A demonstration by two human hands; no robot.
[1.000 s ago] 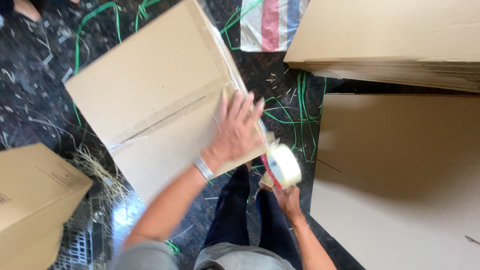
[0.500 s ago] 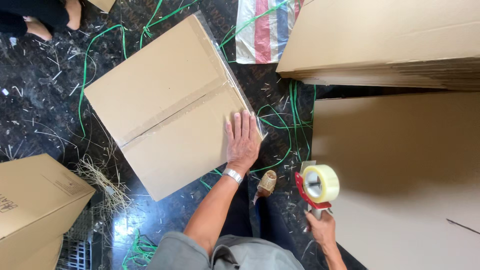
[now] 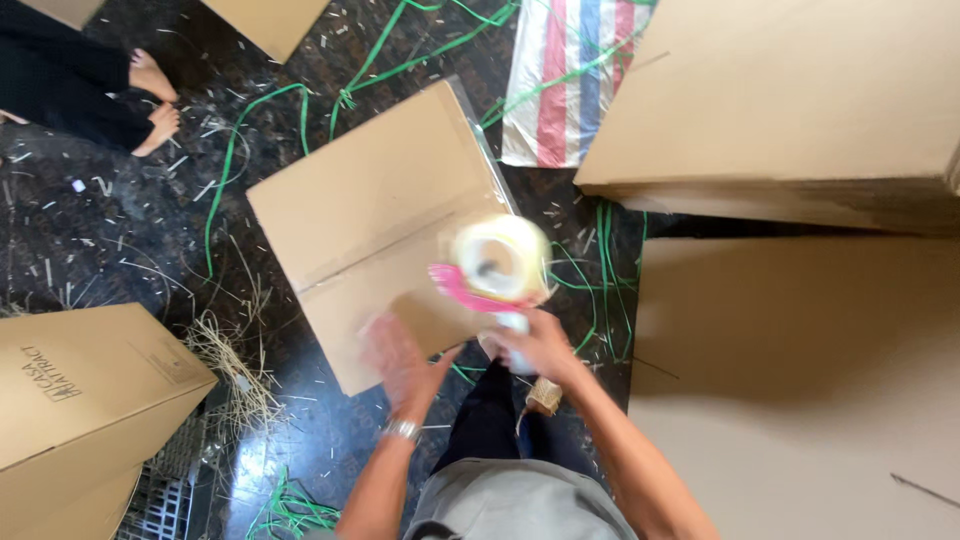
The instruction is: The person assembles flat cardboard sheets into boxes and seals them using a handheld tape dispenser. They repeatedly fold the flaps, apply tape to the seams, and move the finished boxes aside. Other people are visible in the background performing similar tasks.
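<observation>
While a person stands over a closed cardboard box (image 3: 385,225) on a dark marble floor (image 3: 90,230), the right hand (image 3: 540,345) grips a tape dispenser (image 3: 495,265) with a pink frame and a pale roll, raised just above the box's near right edge. The left hand (image 3: 400,360), blurred and spread open with nothing in it, hovers at the box's 6 o'clock edge; whether it touches the cardboard cannot be told. A wristband (image 3: 402,430) shows on that arm. A centre seam runs across the box lid, and clear tape appears to trail along its right side. To tape well, it seems wise to press the flaps flat with the free hand, start the tape over the edge and draw the dispenser straight along the seam. At 8 o'clock sits another brown carton (image 3: 80,400) with a small dark printed mark on its flap. Flat brown cardboard sheets (image 3: 790,90) are stacked at 2 o'clock, more cardboard (image 3: 800,380) at 4 o'clock. A striped woven sack (image 3: 570,90) in red, white and blue lies at 12 o'clock. Green strapping (image 3: 250,130) and straw (image 3: 225,350) litter the floor, and another person's bare feet (image 3: 150,100) show at 10 o'clock.
</observation>
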